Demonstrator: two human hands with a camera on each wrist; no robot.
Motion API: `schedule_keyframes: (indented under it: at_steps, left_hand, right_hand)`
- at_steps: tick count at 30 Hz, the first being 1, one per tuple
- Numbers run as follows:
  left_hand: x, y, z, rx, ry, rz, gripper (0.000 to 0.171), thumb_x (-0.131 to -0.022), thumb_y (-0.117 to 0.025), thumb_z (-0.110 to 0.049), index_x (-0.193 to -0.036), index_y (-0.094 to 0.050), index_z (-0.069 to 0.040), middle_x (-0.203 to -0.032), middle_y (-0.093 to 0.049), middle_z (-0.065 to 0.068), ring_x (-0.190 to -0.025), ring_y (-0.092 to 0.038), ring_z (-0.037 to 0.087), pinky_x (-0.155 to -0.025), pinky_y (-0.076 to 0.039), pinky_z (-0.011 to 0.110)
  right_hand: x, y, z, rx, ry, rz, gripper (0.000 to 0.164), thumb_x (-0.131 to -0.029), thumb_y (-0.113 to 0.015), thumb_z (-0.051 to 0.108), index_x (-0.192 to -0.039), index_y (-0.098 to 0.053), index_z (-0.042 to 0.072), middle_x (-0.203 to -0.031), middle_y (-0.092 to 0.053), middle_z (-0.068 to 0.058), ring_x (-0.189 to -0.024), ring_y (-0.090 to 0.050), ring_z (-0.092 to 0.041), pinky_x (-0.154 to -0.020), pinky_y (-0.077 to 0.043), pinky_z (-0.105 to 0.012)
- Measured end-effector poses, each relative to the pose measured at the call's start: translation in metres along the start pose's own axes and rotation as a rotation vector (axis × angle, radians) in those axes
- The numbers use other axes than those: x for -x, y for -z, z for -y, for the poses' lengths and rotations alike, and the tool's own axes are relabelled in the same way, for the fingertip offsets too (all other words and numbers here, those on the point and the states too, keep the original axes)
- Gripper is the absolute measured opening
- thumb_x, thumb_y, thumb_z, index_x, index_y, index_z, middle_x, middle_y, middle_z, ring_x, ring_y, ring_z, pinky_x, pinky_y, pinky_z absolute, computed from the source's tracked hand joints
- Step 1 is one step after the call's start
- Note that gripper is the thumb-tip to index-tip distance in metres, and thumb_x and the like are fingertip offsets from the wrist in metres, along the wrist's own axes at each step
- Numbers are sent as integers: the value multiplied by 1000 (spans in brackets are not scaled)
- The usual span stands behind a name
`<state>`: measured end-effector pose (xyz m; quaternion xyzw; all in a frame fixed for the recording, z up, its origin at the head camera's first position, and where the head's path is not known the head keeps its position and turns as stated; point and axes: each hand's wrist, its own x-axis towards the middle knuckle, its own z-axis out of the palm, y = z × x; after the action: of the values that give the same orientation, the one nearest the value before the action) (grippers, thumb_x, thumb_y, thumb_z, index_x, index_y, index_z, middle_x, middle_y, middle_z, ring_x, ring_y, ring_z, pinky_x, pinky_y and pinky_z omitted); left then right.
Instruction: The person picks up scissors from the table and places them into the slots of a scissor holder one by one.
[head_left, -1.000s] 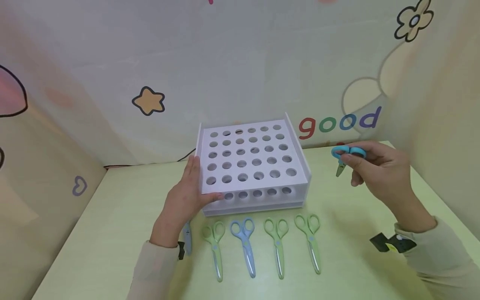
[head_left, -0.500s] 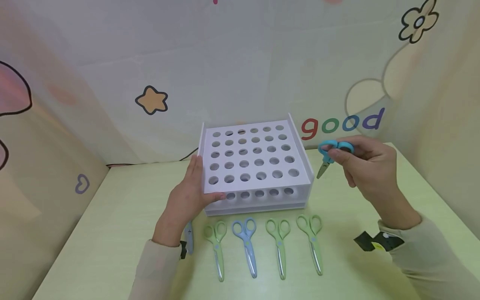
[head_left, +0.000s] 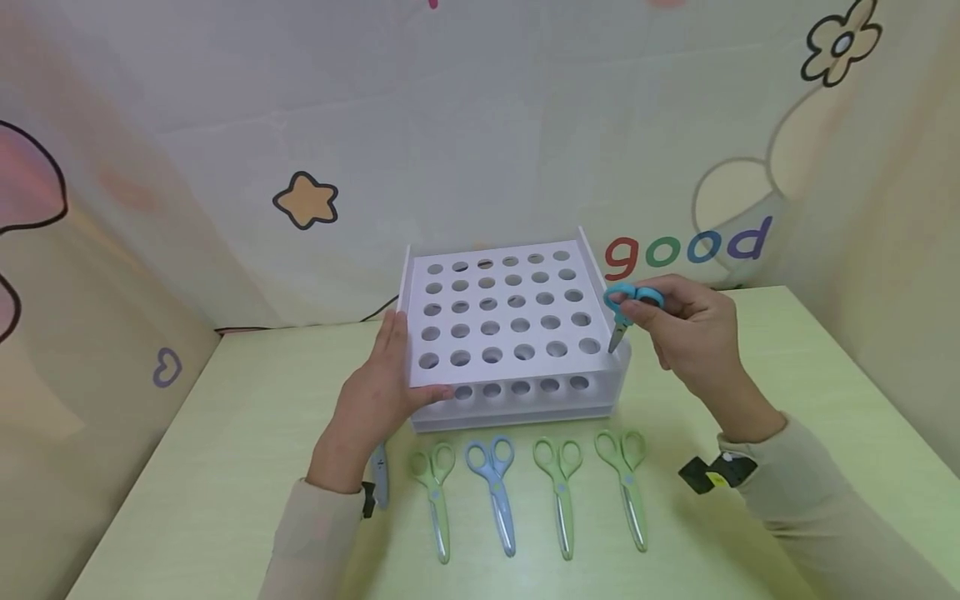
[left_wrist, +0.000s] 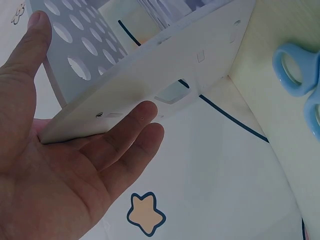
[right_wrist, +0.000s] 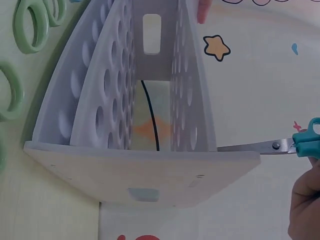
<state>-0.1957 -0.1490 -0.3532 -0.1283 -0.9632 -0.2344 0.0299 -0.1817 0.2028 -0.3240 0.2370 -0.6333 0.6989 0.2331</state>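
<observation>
One white, perforated, box-shaped rack (head_left: 506, 340). Left hand (head_left: 369, 393) rests against its left side, fingers extended; right hand (head_left: 693, 329) pinches turquoise-handled metal scissors (head_left: 621, 322), tip down near front-right corner.

In the head view we see only the lower part of the leftmost scissors (head_left: 381, 479), since the left hand (head_left: 367, 392) and its wrist hide the handles. That hand also covers the near left corner of the white rack (head_left: 503, 315), behind which a black cord (head_left: 381, 308) disappears. We cannot tell there whether the tip of the turquoise scissors (head_left: 620, 320) touches the side panel. The right hand (head_left: 693, 333) hides most of its own lower fingers; the right wrist view's edge crops both it and the turquoise handles, and its left edge clips some green handles (right_wrist: 43, 27). Blue handles (left_wrist: 309, 65) run out of the left wrist view; we cannot see their blades.
</observation>
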Motion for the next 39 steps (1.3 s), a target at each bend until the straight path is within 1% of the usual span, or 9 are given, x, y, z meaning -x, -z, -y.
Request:
schedule_keyframes:
  at_steps: [13, 19, 22, 25, 26, 31, 34, 38, 39]
  left_hand:
    - [0, 1, 0, -7, -3, -2, 125, -80, -85, -48, -161, -3, -2, -168, 0, 15, -118, -58, 33, -73, -49, 40]
    - [0, 1, -1, -3, 8, -1, 125, -79, -85, -48, -162, -3, -3, -169, 1, 13, -116, -58, 33, -75, -50, 40]
    - [-1, 0, -1, -4, 10, 2, 126, -79, -85, -49, -162, -3, -3, -169, 1, 13, -112, -59, 32, -74, -50, 39]
    - [0, 0, -1, -8, 15, 1, 126, -79, -85, -49, -162, -3, -3, -169, 1, 13, -114, -59, 33, -74, -50, 40]
    - [0, 0, -2, -9, 16, -1, 125, -79, -85, -48, -162, -3, -3, -169, 1, 13, -115, -59, 33, -74, -50, 40]
    - [0, 1, -1, -1, 16, -5, 125, -79, -86, -47, -162, -3, -3, -169, 0, 13, -115, -59, 34, -74, -51, 41]
    - [0, 1, -1, 1, 13, -5, 124, -79, -86, -46, -162, -3, -3, -168, 0, 14, -117, -58, 34, -76, -51, 42]
    - [0, 1, -2, 1, 12, -2, 124, -80, -86, -46, -162, -3, -2, -168, 0, 14, -120, -57, 34, -78, -51, 43]
    - [0, 1, -2, 0, 12, -2, 124, -80, -86, -46, -162, -3, -2, -168, -1, 14, -119, -57, 34, -78, -51, 43]
  right_hand:
    - [-4, -7, -10, 53, -58, -57, 10, -88, -70, -13, -97, -68, -15, -87, -77, -4, -34, -32, -10, -34, -23, -22]
    - [1, -7, -20, 230, -171, -52, 9, -91, -75, 2, -96, -72, -5, -89, -77, 5, -37, -36, -7, -36, -27, -19]
    - [4, -5, -23, 294, -213, -39, 14, -89, -78, 7, -97, -73, -4, -88, -77, 6, -51, -56, -3, -46, -41, -15]
    - [7, -4, -24, 360, -230, -4, 19, -89, -80, 10, -101, -75, -4, -88, -76, 7, -70, -67, -4, -62, -49, -16]
    - [8, -4, -23, 396, -231, 7, 21, -89, -80, 12, -102, -75, -3, -87, -76, 8, -74, -67, -5, -65, -49, -17]
    - [11, -3, -23, 599, -217, 26, 21, -89, -81, 22, -101, -78, 5, -83, -72, 4, -64, -51, -13, -55, -40, -21]
    - [11, -4, -24, 675, -192, 44, 20, -89, -81, 20, -101, -79, 4, -96, -72, -3, -78, -56, -15, -70, -45, -23]
    - [9, -5, -26, 711, -208, 77, 19, -89, -81, 17, -100, -78, 2, -123, -66, -13, -110, -60, -25, -92, -49, -39]
    - [9, -5, -26, 708, -233, 87, 20, -89, -81, 18, -101, -78, 2, -128, -63, -14, -114, -59, -28, -88, -51, -41]
